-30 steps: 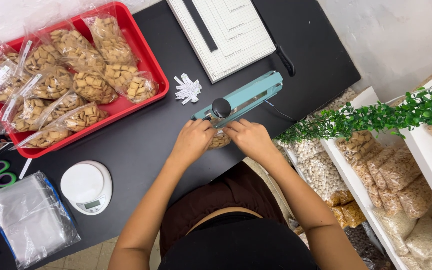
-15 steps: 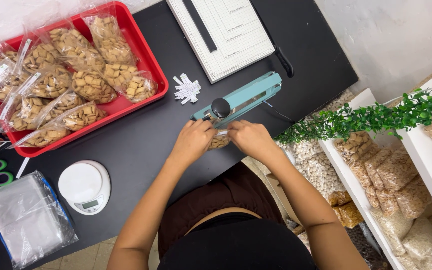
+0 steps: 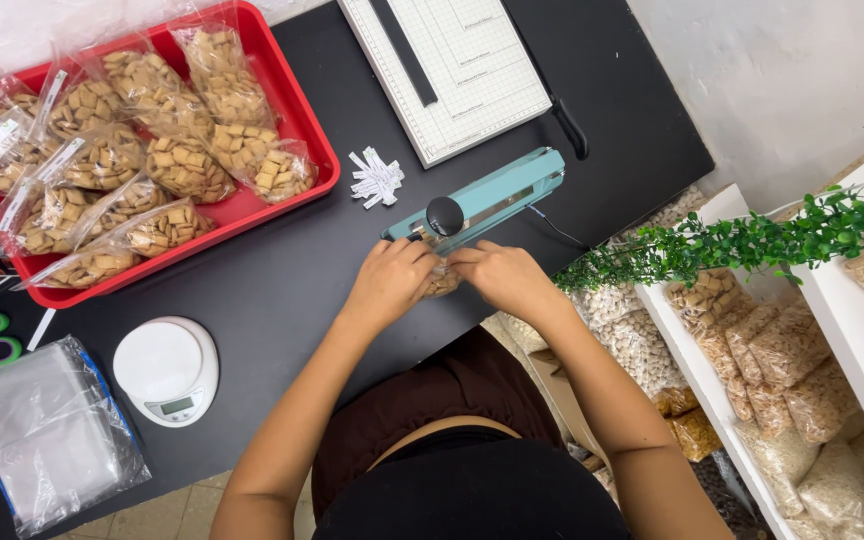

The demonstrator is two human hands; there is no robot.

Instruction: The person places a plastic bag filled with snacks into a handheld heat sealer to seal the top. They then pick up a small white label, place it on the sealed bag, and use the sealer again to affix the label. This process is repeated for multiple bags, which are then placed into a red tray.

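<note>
I have both hands closed on one small clear bag of snack squares (image 3: 441, 281), which sits between them at the near edge of the black table (image 3: 592, 90). My left hand (image 3: 390, 283) wraps its left end, fingers curled over the top; my right hand (image 3: 501, 277) pinches the right end. Only a sliver of the bag shows between my knuckles. Its top edge lies just against the teal heat sealer (image 3: 482, 200), directly below the sealer's black knob (image 3: 444, 215). Just beyond the sealer lies a small heap of white paper slips (image 3: 376, 178), then a white cutting board (image 3: 449, 66). Well to the left, a red tray (image 3: 282, 100) holds filled bags; nearer me sit a white round scale (image 3: 165, 368) and a stack of empty bags (image 3: 42, 430).
</note>
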